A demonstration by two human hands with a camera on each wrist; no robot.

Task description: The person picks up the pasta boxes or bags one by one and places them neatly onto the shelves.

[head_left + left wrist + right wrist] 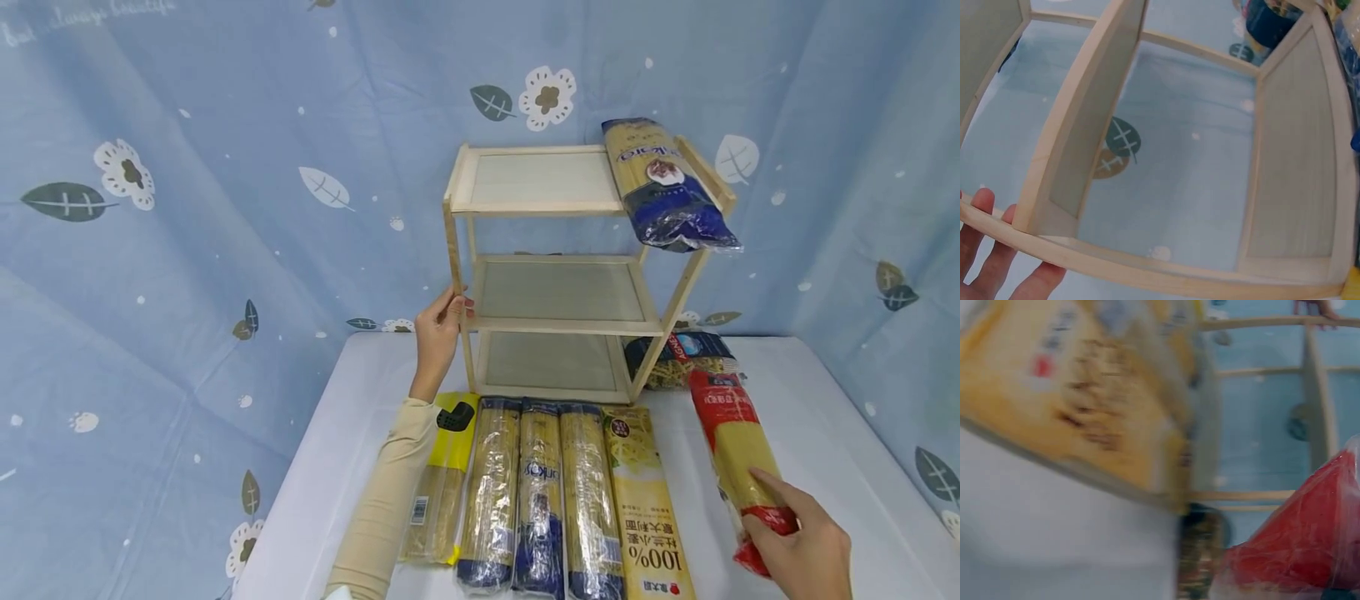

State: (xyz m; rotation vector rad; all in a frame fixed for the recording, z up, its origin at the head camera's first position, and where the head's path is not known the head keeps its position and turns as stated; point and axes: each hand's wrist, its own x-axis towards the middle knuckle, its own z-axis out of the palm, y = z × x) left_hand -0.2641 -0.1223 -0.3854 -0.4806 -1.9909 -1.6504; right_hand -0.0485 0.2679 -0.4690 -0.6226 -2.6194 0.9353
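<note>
A small three-tier wooden shelf (570, 327) stands at the back of the table. My left hand (442, 329) holds its left upright beside the middle tier; in the left wrist view, fingers (1038, 282) curl around the wooden bar. To the right, my right hand (806, 533) grips a red-and-clear packet of spaghetti (742, 454) by its near end, the packet's far end pointing toward the shelf. Its red wrapper (1310, 531) fills the lower right of the right wrist view. On the top tier, a blue-ended pasta packet (660, 179) lies along the right side and overhangs the front edge.
Before the shelf lie a yellow pasta packet (438, 492), several blue-ended packets (540, 475) side by side and a yellow printed packet (648, 500). A dark pasta bag (693, 358) sits by the shelf's right foot. Blue patterned cloth (225, 167) hangs around the white table (360, 375).
</note>
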